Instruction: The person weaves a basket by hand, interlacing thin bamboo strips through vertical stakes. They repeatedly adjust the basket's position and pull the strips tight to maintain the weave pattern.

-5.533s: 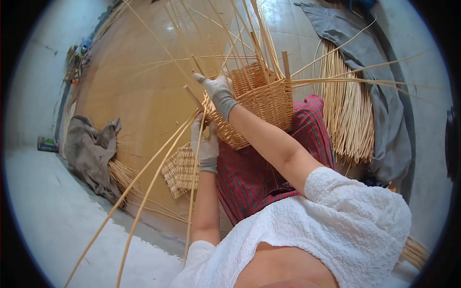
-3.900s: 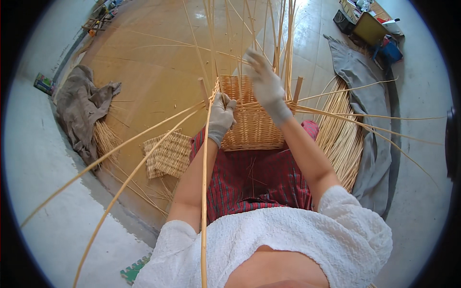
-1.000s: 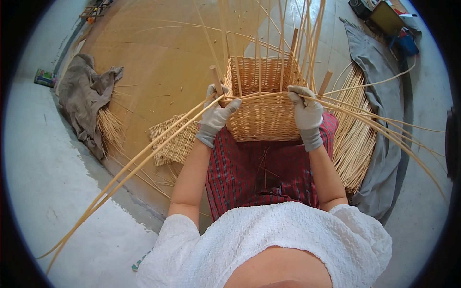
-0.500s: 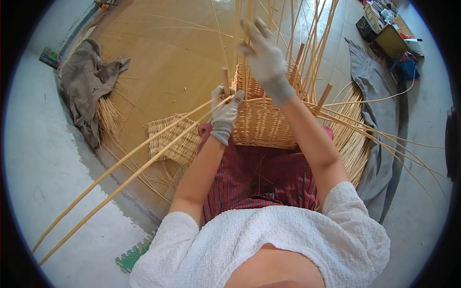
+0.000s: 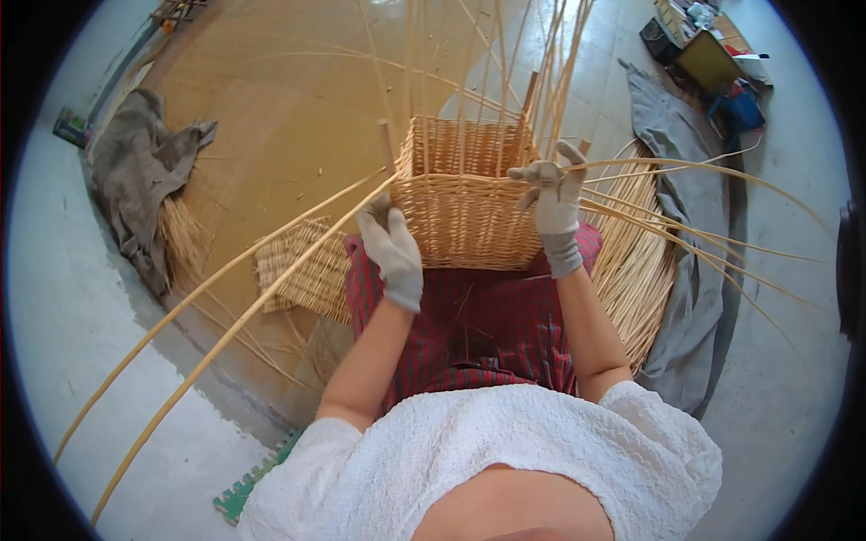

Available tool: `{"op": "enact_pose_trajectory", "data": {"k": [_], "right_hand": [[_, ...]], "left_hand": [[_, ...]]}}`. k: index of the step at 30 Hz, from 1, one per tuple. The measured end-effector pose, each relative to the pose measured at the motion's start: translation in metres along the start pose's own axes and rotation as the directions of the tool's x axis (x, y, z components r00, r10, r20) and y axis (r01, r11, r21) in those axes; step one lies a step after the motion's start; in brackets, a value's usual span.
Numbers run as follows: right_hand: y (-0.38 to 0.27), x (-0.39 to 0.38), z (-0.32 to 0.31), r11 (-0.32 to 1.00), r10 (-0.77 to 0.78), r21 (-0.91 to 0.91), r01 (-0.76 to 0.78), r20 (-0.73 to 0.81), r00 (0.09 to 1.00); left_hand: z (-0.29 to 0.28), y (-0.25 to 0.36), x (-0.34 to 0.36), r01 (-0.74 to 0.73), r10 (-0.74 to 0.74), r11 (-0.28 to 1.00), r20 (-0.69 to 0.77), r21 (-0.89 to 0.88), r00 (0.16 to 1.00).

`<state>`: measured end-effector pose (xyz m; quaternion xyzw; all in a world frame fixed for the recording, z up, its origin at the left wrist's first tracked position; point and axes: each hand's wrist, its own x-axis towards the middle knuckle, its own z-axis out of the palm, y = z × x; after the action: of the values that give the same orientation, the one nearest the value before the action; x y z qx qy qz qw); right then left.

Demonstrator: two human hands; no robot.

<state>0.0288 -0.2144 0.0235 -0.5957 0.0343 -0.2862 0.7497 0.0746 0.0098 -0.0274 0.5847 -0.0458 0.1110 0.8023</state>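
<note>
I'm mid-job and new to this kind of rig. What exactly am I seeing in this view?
There's no machine: these are a person's gloved hands, seen from above by a head-worn fisheye camera, which bends straight edges. A wicker basket sits at the lap, over red plaid cloth. The left hand is at its near left corner, the right hand at its near right; their exact grip is unclear. On the floor lie woven panels and, rightward, a rod bundle beside grey cloth.
</note>
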Motion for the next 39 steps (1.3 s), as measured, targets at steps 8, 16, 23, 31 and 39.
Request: {"op": "enact_pose_trajectory", "data": {"k": [8,16,23,31,39], "right_hand": [[-0.014,0.065,0.02,0.704,-0.214,-0.603,0.375,0.324,0.922],[-0.007,0.098,-0.002,0.001,-0.43,-0.86,0.51,0.46,0.777],[-0.048,-0.021,-0.031,0.98,0.008,-0.191,-0.064,-0.278,0.961],[-0.059,-0.011,-0.087,0.955,-0.054,-0.297,-0.023,-0.251,0.967],[-0.093,0.04,-0.112,0.845,-0.05,-0.523,-0.11,-0.283,0.958]], "left_hand": [[0.055,0.015,0.044,0.014,-0.329,0.851,0.512,0.525,0.793],[0.061,0.03,0.037,0.337,-0.534,0.814,0.382,0.473,0.754],[0.089,0.024,0.044,0.445,-0.563,0.802,0.256,0.398,0.786],[0.11,0.04,0.024,0.115,-0.14,0.971,0.106,0.207,0.985],[0.161,0.015,0.007,0.234,-0.541,0.811,0.534,0.536,0.65]]}}
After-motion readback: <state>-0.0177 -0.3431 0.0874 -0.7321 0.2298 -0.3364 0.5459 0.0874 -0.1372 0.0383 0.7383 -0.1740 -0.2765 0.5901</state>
